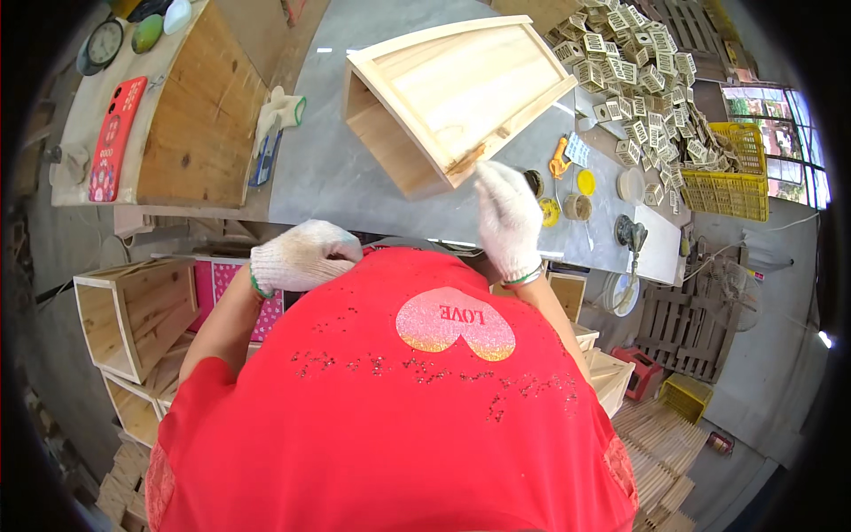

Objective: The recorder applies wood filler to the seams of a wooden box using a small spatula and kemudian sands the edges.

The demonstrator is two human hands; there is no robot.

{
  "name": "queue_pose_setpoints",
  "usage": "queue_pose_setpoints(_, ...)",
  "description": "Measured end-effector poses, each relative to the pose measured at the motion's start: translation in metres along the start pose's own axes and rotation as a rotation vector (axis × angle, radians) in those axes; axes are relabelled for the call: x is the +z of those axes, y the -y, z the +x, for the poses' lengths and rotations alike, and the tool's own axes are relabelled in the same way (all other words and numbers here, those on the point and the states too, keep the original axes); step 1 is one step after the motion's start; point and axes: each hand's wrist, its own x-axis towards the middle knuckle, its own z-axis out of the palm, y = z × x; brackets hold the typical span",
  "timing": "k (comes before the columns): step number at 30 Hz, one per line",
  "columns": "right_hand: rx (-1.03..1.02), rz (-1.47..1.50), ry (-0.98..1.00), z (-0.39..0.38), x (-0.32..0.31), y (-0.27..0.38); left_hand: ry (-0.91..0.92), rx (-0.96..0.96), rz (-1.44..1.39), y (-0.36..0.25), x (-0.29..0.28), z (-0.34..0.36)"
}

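Observation:
A pale wooden box (461,84) lies on the grey metal worktable (328,177), its paneled face upward and a brownish patch (465,163) at its near right corner. My right hand (509,217) in a white knit glove is at that corner, fingers closed together; whatever they may hold is too small to make out. My left hand (306,255), also gloved, is low at the table's front edge against my red shirt, fingers curled, their contents hidden.
Tubs (578,206), yellow lids (586,182) and orange scissors (558,155) lie right of the box. Many small wooden pieces (651,75) and a yellow crate (727,191) fill the right. A red phone (115,137) rests on a wooden cabinet (199,115) at left. More boxes (133,324) stand below.

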Motion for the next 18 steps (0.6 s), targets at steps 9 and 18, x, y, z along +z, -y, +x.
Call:
queue_pose_setpoints(9,-0.011,-0.018,0.120,-0.020,0.011,0.014,-0.117,-0.254,-0.288,0.048,0.000,-0.016)
queue_pose_setpoints(18,0.192,-0.061,-0.088,-0.001,0.002,-0.007,-0.344,-0.340,-0.544,0.059,0.005,0.016)
